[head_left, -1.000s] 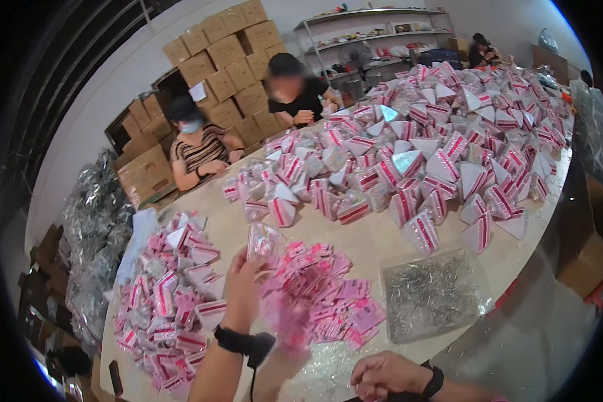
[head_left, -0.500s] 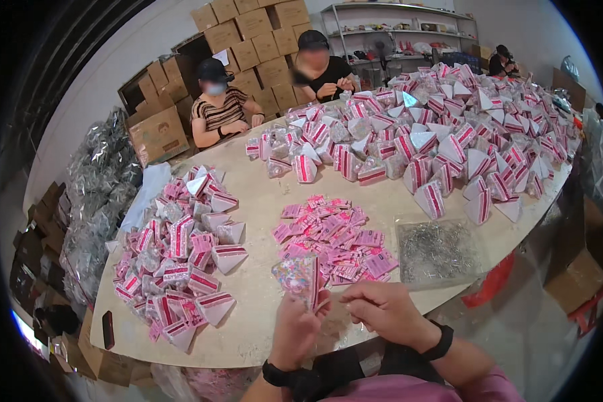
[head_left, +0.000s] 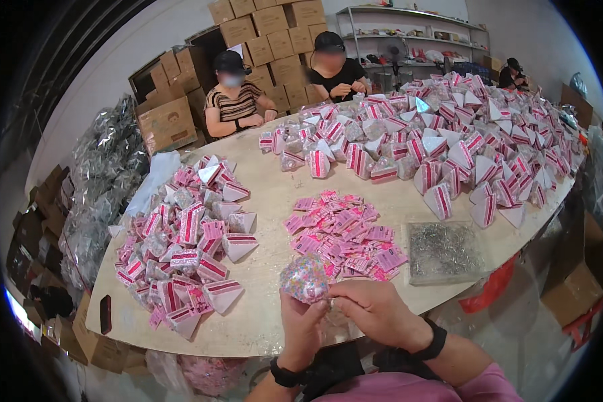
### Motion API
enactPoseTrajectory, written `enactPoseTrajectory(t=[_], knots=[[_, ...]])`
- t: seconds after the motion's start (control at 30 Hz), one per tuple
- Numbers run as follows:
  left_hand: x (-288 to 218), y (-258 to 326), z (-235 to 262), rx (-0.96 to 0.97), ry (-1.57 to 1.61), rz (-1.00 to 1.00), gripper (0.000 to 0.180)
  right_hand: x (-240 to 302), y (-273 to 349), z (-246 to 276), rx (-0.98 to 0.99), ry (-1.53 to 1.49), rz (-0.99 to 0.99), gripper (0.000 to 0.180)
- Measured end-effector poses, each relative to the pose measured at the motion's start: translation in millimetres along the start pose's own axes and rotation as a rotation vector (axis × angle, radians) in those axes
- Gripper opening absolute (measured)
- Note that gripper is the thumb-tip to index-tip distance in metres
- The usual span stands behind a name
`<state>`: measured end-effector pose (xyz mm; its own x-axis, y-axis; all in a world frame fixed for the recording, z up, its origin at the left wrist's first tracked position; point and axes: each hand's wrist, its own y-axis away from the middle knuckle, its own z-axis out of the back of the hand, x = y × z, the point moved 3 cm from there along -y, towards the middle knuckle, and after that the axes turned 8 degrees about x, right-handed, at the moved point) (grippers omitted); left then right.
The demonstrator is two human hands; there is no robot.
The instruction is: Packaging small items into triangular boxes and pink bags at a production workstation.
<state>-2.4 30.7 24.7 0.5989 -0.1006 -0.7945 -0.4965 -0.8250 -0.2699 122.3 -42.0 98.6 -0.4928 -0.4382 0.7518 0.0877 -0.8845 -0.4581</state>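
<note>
A small clear plastic pouch filled with multicoloured sprinkle-like beads (head_left: 304, 279) sat at the near edge of the table, lifted just above it and held between both of the person's hands. The left hand (head_left: 301, 325) gripped it from below, fingers closed on the pouch's lower part. The right hand (head_left: 372, 309) was curled beside it, fingertips pinched together at the pouch's lower right corner, touching the left hand.

Just beyond the pouch lay a loose heap of small flat pink paper labels (head_left: 344, 233), and to the right of that heap stood a shallow clear plastic tray of small silvery metal pieces (head_left: 445, 250). To the left, a pile of pink-and-white striped triangular packets (head_left: 189, 244) spread over the pale beige oval table (head_left: 269, 201), and a dark phone (head_left: 106, 313) lay near the table's left edge. A far larger mass of the same striped triangular packets (head_left: 449, 141) covered the far right half of the table.

Across the table sat two other people, one in a striped shirt (head_left: 235, 100) and one in a black shirt (head_left: 335, 67), each with hands down by the packets. Behind them rose stacked brown cardboard boxes (head_left: 268, 33), and crinkled silver foil bags (head_left: 104, 174) were heaped along the left wall. Both of the person's wrists wore black bands.
</note>
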Motion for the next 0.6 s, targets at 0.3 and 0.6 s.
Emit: enactPoseTrajectory(t=[0.3, 0.6], knots=[[-3.3, 0.2, -5.3, -0.071, -0.060, -0.080, 0.071, 2.7, -2.6, -4.9, -0.036, 0.109, 0.025, 0.013], [-2.5, 2.2, -5.2, -0.048, 0.008, -0.053, 0.072, 3.5, -4.1, -7.4, -0.046, 0.146, 0.042, 0.012]])
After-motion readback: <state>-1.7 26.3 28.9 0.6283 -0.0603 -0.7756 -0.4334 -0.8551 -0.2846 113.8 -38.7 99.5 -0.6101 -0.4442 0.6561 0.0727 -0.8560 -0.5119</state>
